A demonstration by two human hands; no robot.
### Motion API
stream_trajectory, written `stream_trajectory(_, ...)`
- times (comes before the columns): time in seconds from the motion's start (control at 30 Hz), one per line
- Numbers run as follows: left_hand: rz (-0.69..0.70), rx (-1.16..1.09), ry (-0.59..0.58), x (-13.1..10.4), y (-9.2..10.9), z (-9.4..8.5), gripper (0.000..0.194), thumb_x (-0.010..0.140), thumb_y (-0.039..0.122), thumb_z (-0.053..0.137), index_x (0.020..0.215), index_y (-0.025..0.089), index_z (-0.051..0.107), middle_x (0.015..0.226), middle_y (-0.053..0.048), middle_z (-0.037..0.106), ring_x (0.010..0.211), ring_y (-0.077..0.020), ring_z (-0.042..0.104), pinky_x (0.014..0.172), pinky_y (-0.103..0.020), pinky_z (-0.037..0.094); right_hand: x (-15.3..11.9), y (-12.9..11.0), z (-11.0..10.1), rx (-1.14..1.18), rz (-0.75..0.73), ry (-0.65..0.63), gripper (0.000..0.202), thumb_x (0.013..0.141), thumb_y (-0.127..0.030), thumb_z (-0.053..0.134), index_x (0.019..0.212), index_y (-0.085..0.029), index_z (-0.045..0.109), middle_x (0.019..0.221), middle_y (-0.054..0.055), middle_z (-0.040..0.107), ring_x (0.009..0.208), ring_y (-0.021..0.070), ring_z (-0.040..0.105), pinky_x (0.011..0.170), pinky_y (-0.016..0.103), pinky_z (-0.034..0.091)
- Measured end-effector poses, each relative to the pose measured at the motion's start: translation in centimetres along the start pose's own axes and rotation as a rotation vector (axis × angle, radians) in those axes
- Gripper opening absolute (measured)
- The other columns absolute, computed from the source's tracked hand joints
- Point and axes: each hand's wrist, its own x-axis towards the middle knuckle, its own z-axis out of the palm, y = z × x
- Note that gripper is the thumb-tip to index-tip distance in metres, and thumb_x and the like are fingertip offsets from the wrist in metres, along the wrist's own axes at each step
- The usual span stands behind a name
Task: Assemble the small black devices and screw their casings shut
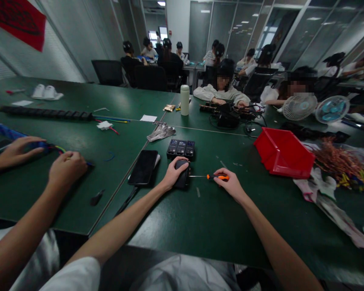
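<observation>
My left hand point(174, 173) is closed around a small black rectangular block point(182, 180), which it presses against the green table. Small terminal-like parts show along the block's right side. Between the fingers of my right hand point(229, 182) is a screwdriver point(219, 177) with an orange and black handle. Its thin shaft lies level and points left, with the tip at the block's right edge; whether it sits in a screw I cannot tell. Just behind my left hand stands a black three-part unit point(181, 148). A black smartphone point(143, 167) lies to the left of that hand.
At left, a co-worker's hands point(67, 169) work on a blue-sleeved cable point(6, 131). A red bin point(283, 153), copper wire point(332, 159) and gloves point(318, 184) occupy the right. A bottle point(185, 101) and another glove point(161, 132) stand and lie beyond. People sit opposite near two fans point(300, 107).
</observation>
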Motion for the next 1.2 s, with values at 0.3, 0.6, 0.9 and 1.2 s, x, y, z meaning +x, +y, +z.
stream_trajectory(0.3, -0.001, 0.037, -0.011, -0.02, 0.04, -0.29, 0.036, 0.076, 0.04, 0.061, 0.104, 0.021, 0.052, 0.084, -0.002, 0.062, 0.07, -0.0169, 0.063, 0.062, -0.028, 0.051, -0.02, -0.29, 0.13, 0.069, 0.025, -0.016, 0.024, 0.077, -0.039, 0.06, 0.088, -0.017, 0.061, 0.087, 0.003, 0.056, 0.064, 0.0119, 0.051, 0.053, 0.024, 0.044)
stream_trajectory(0.6, -0.032, -0.006, 0.012, -0.13, 0.24, -0.18, 0.038, 0.073, 0.043, 0.063, 0.103, 0.021, 0.052, 0.082, -0.002, 0.063, 0.067, -0.0175, 0.064, 0.059, -0.028, 0.05, 0.18, 0.11, 0.24, 0.09, 0.048, 0.019, 0.027, 0.076, -0.043, 0.059, 0.084, -0.017, 0.061, 0.077, 0.002, 0.056, 0.056, 0.0107, 0.049, 0.049, 0.024, 0.041)
stream_trajectory(0.9, -0.039, -0.014, 0.013, 0.03, 0.17, -0.12, 0.04, 0.072, 0.043, 0.064, 0.102, 0.02, 0.052, 0.082, -0.002, 0.063, 0.067, -0.0171, 0.063, 0.059, -0.028, 0.05, 0.15, 0.08, 0.44, 0.089, 0.032, -0.002, 0.024, 0.077, -0.04, 0.06, 0.084, -0.017, 0.061, 0.077, 0.001, 0.056, 0.056, 0.01, 0.049, 0.049, 0.023, 0.04)
stream_trajectory(1.2, -0.039, -0.011, 0.008, 0.05, -0.01, -0.22, 0.039, 0.073, 0.042, 0.064, 0.103, 0.021, 0.052, 0.078, -0.001, 0.062, 0.067, -0.0175, 0.064, 0.06, -0.028, 0.051, 0.09, 0.11, 0.48, 0.086, 0.034, -0.008, 0.026, 0.077, -0.041, 0.059, 0.085, -0.017, 0.061, 0.08, 0.002, 0.057, 0.058, 0.0107, 0.05, 0.05, 0.024, 0.041)
